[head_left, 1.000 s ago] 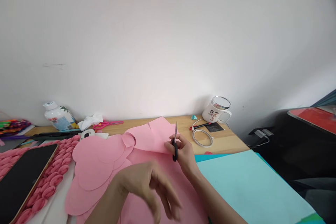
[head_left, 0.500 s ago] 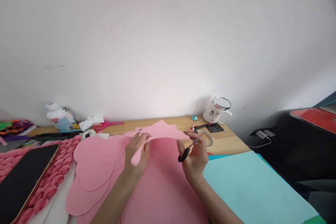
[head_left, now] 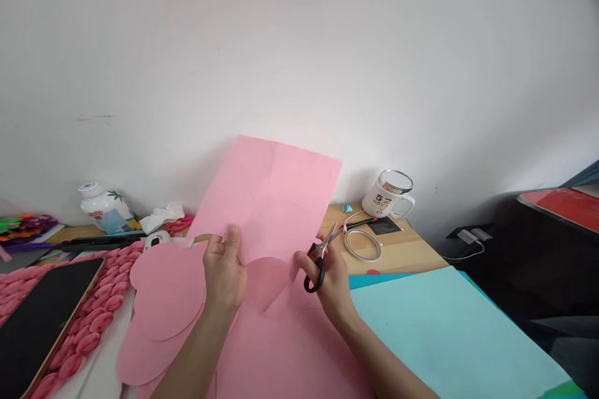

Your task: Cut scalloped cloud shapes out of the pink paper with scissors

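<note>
Nearest, a pink backing sheet (head_left: 290, 355) lies on the desk (head_left: 414, 252) between the forearms. To its left are overlapping pink scalloped cut-outs (head_left: 163, 305), then a dark-screened phone (head_left: 40, 312) on a pink braided mat (head_left: 88, 343); to its right is pale blue paper (head_left: 430, 324).

Over the backing sheet, the left hand (head_left: 223, 277) is closed on the lower left of a pink paper sheet (head_left: 271, 199), thumb on the near face. The right hand (head_left: 333, 280) is curled around black-handled scissors (head_left: 320, 252), thumb at the handle, blades parted a little and pointing up and away beside the sheet's right edge. Whether its fingers also pinch the paper, I cannot tell.

Half a second ago the sheet was low and bowed; now it is lifted, its broad face tilted up before the wall (head_left: 299, 62). That looks like repositioning between cuts, with the blades beside the paper rather than clearly biting into it.

The sheet's top and upper sides are straight, with faint curved marks on its face; its lower part has a rounded gap, darker pink showing through.

Beyond, a lidded white mug (head_left: 377, 199), a coiled cable (head_left: 364, 260) and a white bottle (head_left: 107, 211) stand or lie farther back.
</note>
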`<state>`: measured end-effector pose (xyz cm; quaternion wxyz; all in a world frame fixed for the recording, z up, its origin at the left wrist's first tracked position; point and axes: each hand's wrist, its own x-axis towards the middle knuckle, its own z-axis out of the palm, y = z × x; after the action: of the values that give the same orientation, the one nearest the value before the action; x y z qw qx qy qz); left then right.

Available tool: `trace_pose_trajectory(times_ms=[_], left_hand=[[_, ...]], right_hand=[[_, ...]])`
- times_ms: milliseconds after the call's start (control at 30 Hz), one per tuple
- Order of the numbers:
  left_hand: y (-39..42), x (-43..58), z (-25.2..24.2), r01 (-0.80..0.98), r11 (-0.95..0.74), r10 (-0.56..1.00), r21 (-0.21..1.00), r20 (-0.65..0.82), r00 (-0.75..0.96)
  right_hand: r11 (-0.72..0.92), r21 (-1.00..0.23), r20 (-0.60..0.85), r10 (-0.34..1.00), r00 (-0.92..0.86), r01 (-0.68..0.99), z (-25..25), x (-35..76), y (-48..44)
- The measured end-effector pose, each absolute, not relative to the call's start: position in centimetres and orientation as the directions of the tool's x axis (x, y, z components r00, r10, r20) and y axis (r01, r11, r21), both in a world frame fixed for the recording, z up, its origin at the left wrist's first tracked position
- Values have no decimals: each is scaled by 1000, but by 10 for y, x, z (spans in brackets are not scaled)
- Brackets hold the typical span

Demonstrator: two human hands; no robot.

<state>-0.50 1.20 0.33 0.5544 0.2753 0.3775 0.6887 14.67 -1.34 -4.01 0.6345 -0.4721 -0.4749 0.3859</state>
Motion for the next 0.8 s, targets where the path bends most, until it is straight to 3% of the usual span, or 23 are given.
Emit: trace_pose_trajectory(times_ms=[100, 233, 467, 667, 800], left_hand=[[8, 3, 6, -587, 7, 996, 810, -56, -66], [0, 12, 1, -432, 86, 982, 898, -3, 189], [9, 4, -1, -509, -78, 992, 857, 115, 43], [11, -3, 2, -524, -83, 989, 848, 134, 60], [14, -13, 0, -428, -27, 991, 904, 82, 111]], right_hand=[[233, -969, 205, 941, 270, -77, -41, 148, -14], [214, -973, 191, 954, 233, -80, -44, 150, -14], [250, -968, 249, 968, 22, -12, -36, 150, -15], [233, -969, 245, 955, -168, -88, -32, 150, -15], [199, -978, 208, 966, -154, -70, -37, 151, -14]])
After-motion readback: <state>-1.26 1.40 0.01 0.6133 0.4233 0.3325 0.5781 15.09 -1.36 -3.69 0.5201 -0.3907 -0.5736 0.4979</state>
